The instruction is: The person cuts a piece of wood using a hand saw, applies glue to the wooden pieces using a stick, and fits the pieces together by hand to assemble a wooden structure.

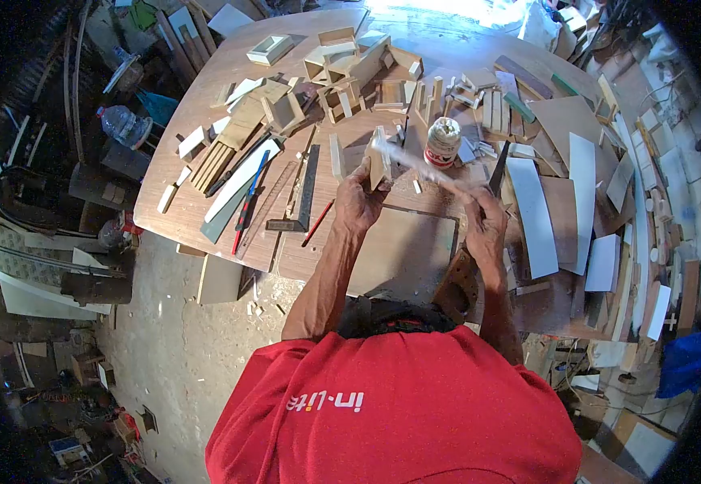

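Note:
My left hand [360, 200] is closed round a small wooden piece [380, 161], held upright above the table. In my right hand [486, 218] is a pale, thin stick [419, 164], blurred along its length, whose far end reaches the top of the wooden piece. A jar with a red and white label [441, 143] stands open just beyond the stick, with whitish stuff round its mouth. Below my hands a flat board [407, 250] lies on the table. Left of my left hand are a red pencil [318, 223] and a metal square [306, 189].
The wooden table [173, 173] carries small wooden box frames [342, 101] at the back, a blue and red pen-like tool [251, 202] at left, and white panels [532, 218] with many offcuts at right. A plastic bottle [124, 125] stands beyond the left edge.

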Motion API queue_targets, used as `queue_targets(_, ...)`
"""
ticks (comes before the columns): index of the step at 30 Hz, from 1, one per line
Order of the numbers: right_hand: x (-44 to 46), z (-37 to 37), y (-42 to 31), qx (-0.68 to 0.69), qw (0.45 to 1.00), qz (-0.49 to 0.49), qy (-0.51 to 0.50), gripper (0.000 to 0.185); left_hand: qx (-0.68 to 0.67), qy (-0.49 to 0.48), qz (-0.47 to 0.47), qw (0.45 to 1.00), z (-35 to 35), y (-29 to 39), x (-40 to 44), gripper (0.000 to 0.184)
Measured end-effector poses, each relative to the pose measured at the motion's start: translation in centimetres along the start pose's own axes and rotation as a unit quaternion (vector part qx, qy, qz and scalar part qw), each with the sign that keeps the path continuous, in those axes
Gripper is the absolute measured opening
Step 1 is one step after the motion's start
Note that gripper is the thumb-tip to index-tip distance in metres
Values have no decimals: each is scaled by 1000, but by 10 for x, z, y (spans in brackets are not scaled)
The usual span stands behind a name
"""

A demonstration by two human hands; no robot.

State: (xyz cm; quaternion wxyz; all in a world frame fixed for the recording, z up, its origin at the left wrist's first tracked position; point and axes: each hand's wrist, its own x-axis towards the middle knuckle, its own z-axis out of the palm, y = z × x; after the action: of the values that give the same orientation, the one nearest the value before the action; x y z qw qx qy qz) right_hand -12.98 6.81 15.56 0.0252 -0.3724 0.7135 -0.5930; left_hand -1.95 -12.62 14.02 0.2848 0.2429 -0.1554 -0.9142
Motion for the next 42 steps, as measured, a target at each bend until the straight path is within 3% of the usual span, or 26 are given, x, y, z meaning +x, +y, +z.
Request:
queue_targets(3, -11, -19, -2, -9, 998, -41, -46, 17, -14, 9, 10, 1000, 0, 3, 4, 21)
queue_targets(5, -18, -25, -4, -22, 995, -71, -67, 17, -16, 75, 25, 997, 7, 4, 2, 18)
queue_targets(8, -28, -28, 1, 29, 999, 8, -24, 20, 16, 67, 31, 997, 4, 0, 3, 15)
queue_targets(10, -31, -23, 3, 137, 973, 185, 19, 24, 27, 39, 21, 999, -7, 0, 11, 14)
queue_targets(15, -40, -8, 22, 146, 975, 163, 26, 29, 25, 42, 18, 999, -4, -4, 15, 13)
queue_targets(17, -43, -3, 31, 102, 991, 72, 40, 28, -2, 55, 18, 998, 3, -3, 9, 13)
queue_targets(20, -39, 1, 20, 33, 998, 15, 51, 27, -2, 70, 18, 997, 10, -4, 3, 11)
queue_targets(26, -25, 16, 17, -49, 996, -38, 62, 27, 11, 70, -10, 997, 4, -12, 3, 12)
queue_targets(30, -7, 28, -1, -48, 995, 17, 89, 29, 1, 70, -20, 997, 5, -18, 2, 14)
queue_targets(33, -2, 22, 0, 12, 996, 3, 83, 31, -34, 84, 7, 996, 9, -13, 1, 16)
queue_targets(41, -40, 20, 23, 9, 1000, -9, -3, 32, -46, 66, 17, 997, 4, -6, 7, 12)
queue_targets(42, -42, 16, 12, 82, 993, 87, -5, 29, -46, 68, 16, 997, 1, -7, 9, 12)
